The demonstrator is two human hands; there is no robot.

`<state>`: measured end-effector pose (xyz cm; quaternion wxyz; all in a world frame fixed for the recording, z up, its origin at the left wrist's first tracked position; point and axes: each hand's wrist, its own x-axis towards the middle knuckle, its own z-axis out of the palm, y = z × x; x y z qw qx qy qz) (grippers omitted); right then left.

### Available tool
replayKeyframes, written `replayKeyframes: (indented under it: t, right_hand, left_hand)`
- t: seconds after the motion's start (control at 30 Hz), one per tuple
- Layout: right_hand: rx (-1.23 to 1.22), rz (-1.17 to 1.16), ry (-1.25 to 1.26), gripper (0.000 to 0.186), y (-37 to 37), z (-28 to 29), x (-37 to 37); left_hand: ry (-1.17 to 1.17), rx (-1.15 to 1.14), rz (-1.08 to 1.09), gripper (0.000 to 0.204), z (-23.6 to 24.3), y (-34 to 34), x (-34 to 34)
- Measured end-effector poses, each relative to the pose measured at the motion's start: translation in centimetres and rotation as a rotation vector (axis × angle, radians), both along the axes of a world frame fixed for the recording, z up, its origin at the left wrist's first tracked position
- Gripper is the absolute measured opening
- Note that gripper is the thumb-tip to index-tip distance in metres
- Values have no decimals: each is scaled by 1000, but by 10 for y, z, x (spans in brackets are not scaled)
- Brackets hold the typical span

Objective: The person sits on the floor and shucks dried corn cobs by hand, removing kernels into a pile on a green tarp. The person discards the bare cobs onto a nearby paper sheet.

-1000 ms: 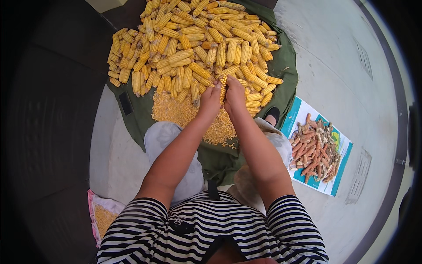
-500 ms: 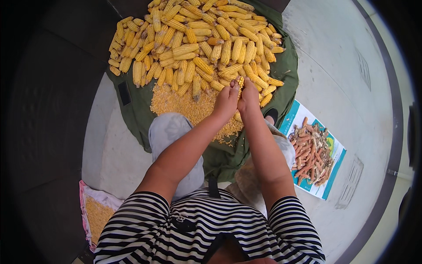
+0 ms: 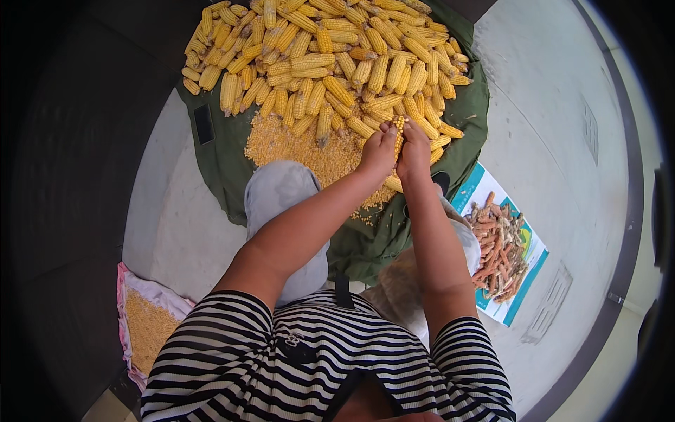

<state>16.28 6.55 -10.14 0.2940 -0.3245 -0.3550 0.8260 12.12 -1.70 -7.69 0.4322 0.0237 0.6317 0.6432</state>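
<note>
As my bare forearms stretch forward from the striped sleeves point(image 3: 218, 334), they draw together past my left knee point(image 3: 285, 193), wrists close to each other. Under them a green cloth point(image 3: 373, 246) is spread, with loose kernels point(image 3: 295, 151) scattered on it, mostly to the left of my grip. My left hand point(image 3: 380, 149) and right hand point(image 3: 414, 149) nearly meet, fingers curled, both grasping one yellow corn ear point(image 3: 399, 133) that points away from me between them. Just beyond lies the heap of ears point(image 3: 316, 63).
</note>
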Motion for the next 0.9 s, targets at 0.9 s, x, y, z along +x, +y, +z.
replayKeyframes:
  t: [0.9]
  right_hand:
    - [740, 32, -455, 41, 12, -20, 6]
  left_hand:
    - [600, -217, -166, 36, -13, -6, 7]
